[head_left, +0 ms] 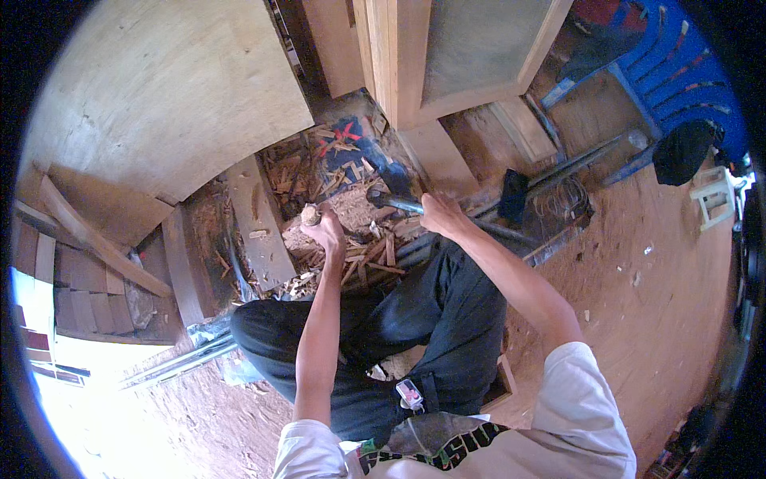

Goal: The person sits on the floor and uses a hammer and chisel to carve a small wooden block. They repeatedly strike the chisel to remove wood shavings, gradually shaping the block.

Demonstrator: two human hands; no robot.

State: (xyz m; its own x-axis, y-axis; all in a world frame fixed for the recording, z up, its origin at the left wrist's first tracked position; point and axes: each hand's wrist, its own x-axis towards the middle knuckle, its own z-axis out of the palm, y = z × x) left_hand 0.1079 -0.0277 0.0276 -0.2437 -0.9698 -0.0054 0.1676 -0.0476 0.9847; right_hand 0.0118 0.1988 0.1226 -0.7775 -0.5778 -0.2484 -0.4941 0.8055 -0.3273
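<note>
My left hand [325, 233] is closed around what looks like a chisel, its round wooden handle end [310, 214] pointing up at me. The hand hides the blade below. To its right, my right hand [444, 215] grips a hammer [399, 203] by the handle. The hammer's dark head [375, 196] points left toward the chisel, with a gap between them. Beneath both hands lie wood chips [371, 259] and pale sawdust. A thick wooden board [259, 219] lies just left of my left hand.
A large plywood sheet [167, 88] leans at the upper left. A framed wooden panel [479, 60] stands ahead. Metal bars [558, 172] and a wire coil [561, 199] lie to the right, before a blue plastic chair [678, 72]. At far right is a white stool [712, 198].
</note>
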